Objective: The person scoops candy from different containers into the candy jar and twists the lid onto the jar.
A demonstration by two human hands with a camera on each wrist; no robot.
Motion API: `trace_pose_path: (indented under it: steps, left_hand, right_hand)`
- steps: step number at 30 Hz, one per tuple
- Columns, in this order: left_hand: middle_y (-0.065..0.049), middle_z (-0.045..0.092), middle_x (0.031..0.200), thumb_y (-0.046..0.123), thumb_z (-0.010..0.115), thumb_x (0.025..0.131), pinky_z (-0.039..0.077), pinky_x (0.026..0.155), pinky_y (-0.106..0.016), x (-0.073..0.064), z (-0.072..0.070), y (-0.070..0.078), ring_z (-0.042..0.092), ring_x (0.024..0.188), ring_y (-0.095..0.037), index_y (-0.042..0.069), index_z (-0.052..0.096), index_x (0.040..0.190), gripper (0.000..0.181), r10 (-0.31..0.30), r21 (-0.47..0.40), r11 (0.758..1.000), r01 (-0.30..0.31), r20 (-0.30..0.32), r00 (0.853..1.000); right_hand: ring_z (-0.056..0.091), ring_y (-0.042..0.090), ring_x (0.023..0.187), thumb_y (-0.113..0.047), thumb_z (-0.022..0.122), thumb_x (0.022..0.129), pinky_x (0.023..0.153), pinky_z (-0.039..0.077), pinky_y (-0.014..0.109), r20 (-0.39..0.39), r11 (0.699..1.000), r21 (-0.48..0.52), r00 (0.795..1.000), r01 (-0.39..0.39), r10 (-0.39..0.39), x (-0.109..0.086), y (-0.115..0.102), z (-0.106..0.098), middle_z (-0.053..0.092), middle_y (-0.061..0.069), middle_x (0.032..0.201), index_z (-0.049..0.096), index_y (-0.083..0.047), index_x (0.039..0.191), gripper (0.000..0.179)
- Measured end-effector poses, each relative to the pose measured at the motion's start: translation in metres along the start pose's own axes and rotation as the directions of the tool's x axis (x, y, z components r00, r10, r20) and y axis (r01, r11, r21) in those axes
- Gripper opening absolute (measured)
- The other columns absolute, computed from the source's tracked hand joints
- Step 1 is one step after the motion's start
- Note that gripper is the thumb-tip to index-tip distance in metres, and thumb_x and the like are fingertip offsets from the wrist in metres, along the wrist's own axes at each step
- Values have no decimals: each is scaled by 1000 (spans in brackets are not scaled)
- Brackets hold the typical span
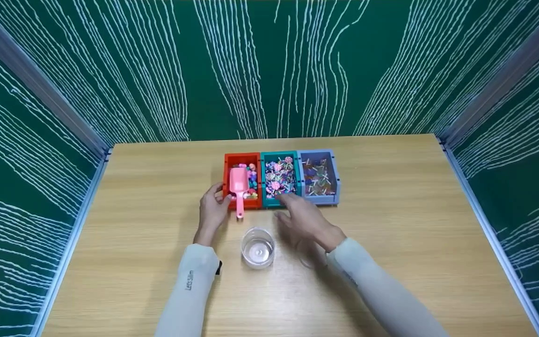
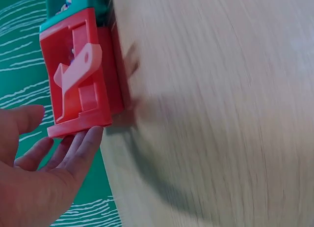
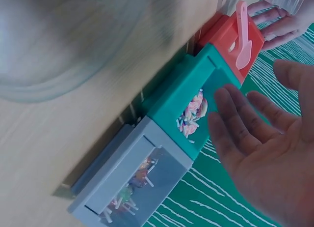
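Note:
My left hand point(image 1: 212, 210) is at the left side of a red bin point(image 1: 252, 204), its fingertips touching the side wall and the thumb apart in the left wrist view. A pink scoop point(image 1: 238, 179) lies in that bin on colourful small pieces, its handle sticking out over the front edge. Over the front of the middle teal bin point(image 1: 271, 203) hovers my right hand point(image 1: 304, 217), fingers extended and holding nothing. Wrapped lollipops point(image 1: 279, 174) fill the teal bin. Clear-wrapped lollipops point(image 3: 140, 180) with white sticks lie in the blue-grey bin point(image 1: 325, 200) on the right.
A clear jar point(image 1: 258, 250) stands upright on the wooden table point(image 1: 134, 224), in front of the bins. Beside it, partly behind my right forearm, is another clear round object point(image 1: 308, 256). Green walls point(image 1: 297, 70) with white lines enclose the table's back and sides.

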State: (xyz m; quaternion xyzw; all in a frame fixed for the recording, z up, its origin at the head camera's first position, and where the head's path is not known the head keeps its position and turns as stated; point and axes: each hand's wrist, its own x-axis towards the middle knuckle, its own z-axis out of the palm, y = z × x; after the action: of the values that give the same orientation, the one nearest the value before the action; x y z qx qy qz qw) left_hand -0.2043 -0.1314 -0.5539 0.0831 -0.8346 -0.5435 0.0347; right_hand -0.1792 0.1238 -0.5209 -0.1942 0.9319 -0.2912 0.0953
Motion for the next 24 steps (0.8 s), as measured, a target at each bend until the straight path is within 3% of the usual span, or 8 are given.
trace_pose_path:
  steps: [5,13,19,24]
  left_hand:
    - [-23,65,139,-3,66,101,60,94,-42,5,1,-3,71,110,-35,-3,60,143,43,-18,13,1000,18,-6,1000]
    - [-23,69,130,-5,70,98,62,88,-40,10,5,-6,74,103,-35,-3,65,136,38,-11,23,1000,12,-57,998]
    - [-23,71,126,-5,71,97,62,85,-40,9,6,-7,75,99,-35,-4,69,131,34,-3,23,1000,5,-91,996]
    - [-25,72,122,-5,72,97,62,84,-42,9,5,-9,74,98,-36,-6,70,128,31,19,27,1000,-16,-95,995]
  right_hand:
    - [63,35,129,-21,70,104,108,52,50,39,1000,2,999,-5,5,9,-4,0,64,19,143,58,-3,147,48]
    - [63,33,128,-21,70,104,109,52,48,108,1000,12,994,-8,6,20,-13,2,65,17,141,59,-3,146,46]
    - [67,29,118,-20,70,104,104,55,46,164,998,43,986,-46,39,30,-19,1,69,14,132,60,-5,145,45]
    - [69,31,110,-18,70,104,100,57,46,163,998,69,986,5,-16,40,-23,3,72,16,123,64,0,138,39]
